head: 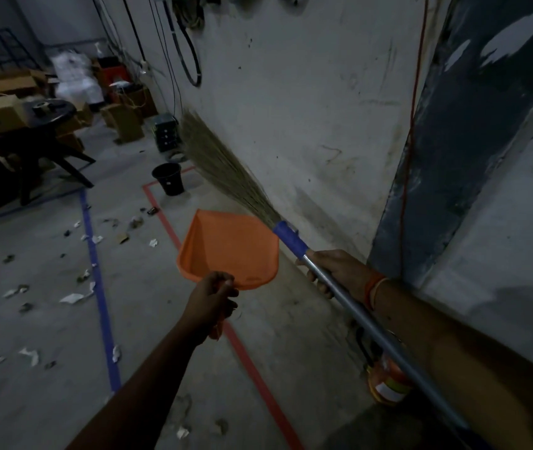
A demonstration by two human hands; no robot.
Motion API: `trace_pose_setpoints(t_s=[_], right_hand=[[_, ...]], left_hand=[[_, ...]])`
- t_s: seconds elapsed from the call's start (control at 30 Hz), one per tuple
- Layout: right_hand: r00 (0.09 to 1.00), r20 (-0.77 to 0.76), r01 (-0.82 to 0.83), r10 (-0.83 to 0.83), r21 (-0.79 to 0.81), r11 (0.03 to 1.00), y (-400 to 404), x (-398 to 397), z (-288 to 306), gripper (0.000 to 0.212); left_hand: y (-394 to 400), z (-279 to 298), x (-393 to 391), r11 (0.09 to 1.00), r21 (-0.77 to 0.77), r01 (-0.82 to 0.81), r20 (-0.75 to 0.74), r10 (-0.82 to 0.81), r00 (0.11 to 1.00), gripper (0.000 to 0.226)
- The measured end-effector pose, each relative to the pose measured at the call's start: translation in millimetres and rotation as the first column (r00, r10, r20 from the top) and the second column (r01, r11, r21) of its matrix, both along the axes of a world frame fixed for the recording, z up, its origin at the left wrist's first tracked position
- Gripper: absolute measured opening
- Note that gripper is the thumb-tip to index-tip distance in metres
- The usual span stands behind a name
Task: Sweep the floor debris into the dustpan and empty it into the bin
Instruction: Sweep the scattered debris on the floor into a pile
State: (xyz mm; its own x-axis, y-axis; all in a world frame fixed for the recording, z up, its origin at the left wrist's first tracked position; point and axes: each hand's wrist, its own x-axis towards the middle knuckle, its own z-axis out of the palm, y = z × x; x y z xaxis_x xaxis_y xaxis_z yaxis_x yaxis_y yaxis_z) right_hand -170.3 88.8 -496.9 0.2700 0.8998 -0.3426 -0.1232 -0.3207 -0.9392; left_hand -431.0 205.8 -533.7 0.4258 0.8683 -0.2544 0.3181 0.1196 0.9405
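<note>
My left hand (215,295) curls around the orange dustpan's (231,246) handle, holding it above the floor, my right hand (333,271) grips the broom (226,170) pointing to eleven o'clock, with debris (77,295) at nine o'clock and the black bin (168,177) near twelve.

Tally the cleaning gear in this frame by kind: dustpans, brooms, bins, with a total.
Dustpans: 1, orange dustpan, gripped by the left hand
Brooms: 1, broom, its pole held by the right hand
Bins: 1, black bin on the floor
Total: 3
</note>
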Motion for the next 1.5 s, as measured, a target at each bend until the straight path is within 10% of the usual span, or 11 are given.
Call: trace_pose_setpoints(t_s=[1.13,1.5], right_hand=[[0.858,0.292,-0.431,0.422,-0.035,0.902,-38.6,-7.0,-97.0,0.049],[0.892,0.154,-0.426,0.424,-0.019,0.904,-49.0,-25.1,-123.1,0.031]], left_hand=[[-164.9,-60.6,-69.1,0.871,0.007,-0.491,-0.037,0.491,0.870,0.013],[-212.4,-72.0,-78.5,0.804,0.044,-0.592,-0.066,0.594,0.802,0.013]])
